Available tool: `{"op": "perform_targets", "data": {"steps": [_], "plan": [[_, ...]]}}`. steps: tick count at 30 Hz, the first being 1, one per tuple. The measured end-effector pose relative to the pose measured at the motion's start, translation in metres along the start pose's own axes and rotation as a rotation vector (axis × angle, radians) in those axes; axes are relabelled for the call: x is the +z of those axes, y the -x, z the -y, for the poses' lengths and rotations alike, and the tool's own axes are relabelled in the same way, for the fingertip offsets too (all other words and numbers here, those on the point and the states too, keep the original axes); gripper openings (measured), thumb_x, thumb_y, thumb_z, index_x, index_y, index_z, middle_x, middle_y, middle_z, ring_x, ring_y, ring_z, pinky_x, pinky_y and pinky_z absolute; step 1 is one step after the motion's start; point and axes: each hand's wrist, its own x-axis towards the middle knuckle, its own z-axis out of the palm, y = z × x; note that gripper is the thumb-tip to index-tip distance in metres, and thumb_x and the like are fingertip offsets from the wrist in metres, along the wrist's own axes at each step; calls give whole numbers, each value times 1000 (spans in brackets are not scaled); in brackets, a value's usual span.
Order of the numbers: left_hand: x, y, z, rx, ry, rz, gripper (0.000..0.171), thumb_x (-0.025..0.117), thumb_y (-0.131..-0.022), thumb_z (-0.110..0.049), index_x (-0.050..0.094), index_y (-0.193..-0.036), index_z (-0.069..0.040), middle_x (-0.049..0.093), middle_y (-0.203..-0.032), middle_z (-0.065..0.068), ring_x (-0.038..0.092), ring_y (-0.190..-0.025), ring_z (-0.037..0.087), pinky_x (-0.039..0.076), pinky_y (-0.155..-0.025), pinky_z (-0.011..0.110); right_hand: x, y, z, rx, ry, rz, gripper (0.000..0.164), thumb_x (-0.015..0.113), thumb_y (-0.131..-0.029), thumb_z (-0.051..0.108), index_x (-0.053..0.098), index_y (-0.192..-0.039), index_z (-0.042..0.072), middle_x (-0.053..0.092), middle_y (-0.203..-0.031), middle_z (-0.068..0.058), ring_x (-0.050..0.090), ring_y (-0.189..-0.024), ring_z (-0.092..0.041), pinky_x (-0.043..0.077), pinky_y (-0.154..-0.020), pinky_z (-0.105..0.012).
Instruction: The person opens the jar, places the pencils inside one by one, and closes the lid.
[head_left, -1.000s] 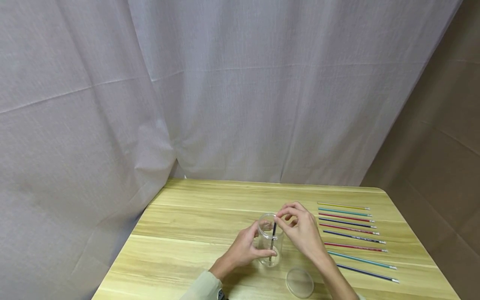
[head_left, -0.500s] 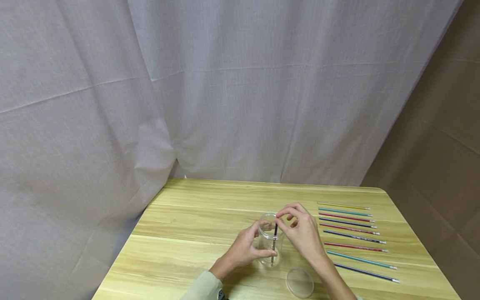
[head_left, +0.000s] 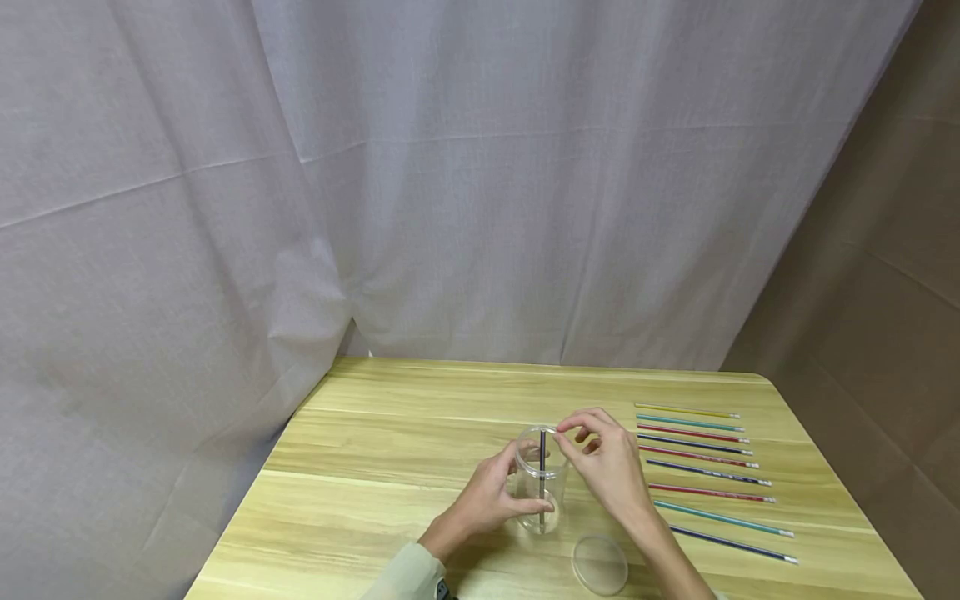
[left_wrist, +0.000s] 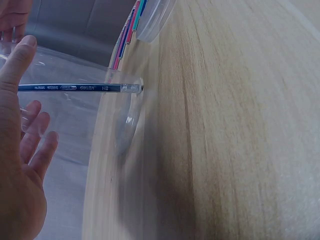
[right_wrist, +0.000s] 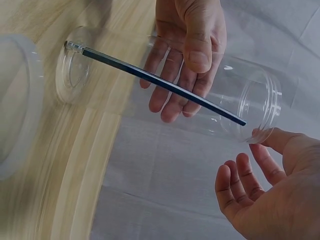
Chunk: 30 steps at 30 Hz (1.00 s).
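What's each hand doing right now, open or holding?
Left hand: holding the clear jar.
Right hand: at the jar's rim, not holding the pencil; pinching or just touching, can't tell.

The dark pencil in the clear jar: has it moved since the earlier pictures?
Yes. In the head view, the dark pencil has shifted left at its top end, away from the right hand, judged against the unmoved clear lid.

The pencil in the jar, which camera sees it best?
The right wrist view: the pencil shows large, end to end. The left wrist view shows its printing, but the left hand hides one end. The head view shows it small, inside the jar.
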Motion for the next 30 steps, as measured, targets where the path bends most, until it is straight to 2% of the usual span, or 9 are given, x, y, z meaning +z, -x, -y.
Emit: {"op": "perform_targets", "data": {"steps": [6, 14, 21, 27, 30], "plan": [[1, 0, 1, 10, 21, 0, 86, 94, -82, -34, 46, -153, -23, 65, -144, 1, 64, -128, 17, 54, -110, 40, -9, 3, -9, 53, -77, -12, 12, 86, -88, 0, 79, -92, 10, 75, -94, -1, 66, -77, -12, 59, -64, -20], [0, 1, 0, 12, 31, -3, 86, 94, -82, -33, 46, -153, -23, 66, -144, 3, 63, -129, 17, 53, -111, 42, -31, 21, -45, 165, -164, 21, 9, 82, -94, 7, 79, -102, 9, 78, -99, -6, 69, -84, -8, 57, -76, -15], [0, 0, 0, 27, 39, 1, 85, 93, -83, -33, 46, -152, -20, 65, -146, 8, 62, -131, 18, 52, -112, 42, -55, 40, -74, 267, -103, 64, 14, 81, -96, 10, 78, -108, 6, 78, -106, -9, 70, -90, -2, 56, -80, -12], [0, 0, 1, 23, 58, 10, 84, 93, -83, -34, 46, -152, -24, 65, -146, 8, 61, -132, 17, 52, -113, 42, -68, 54, -95, 300, -28, 127, 12, 81, -95, 9, 78, -107, 6, 78, -102, -6, 69, -87, -3, 57, -78, -15], [1, -1, 1, 37, 60, 12, 83, 93, -84, -33, 47, -152, -20, 64, -147, 8, 61, -132, 17, 52, -113, 42, -72, 63, -107, 302, 17, 166, 12, 82, -93, 6, 79, -105, 6, 78, -96, -3, 69, -84, -4, 58, -75, -19]]}}
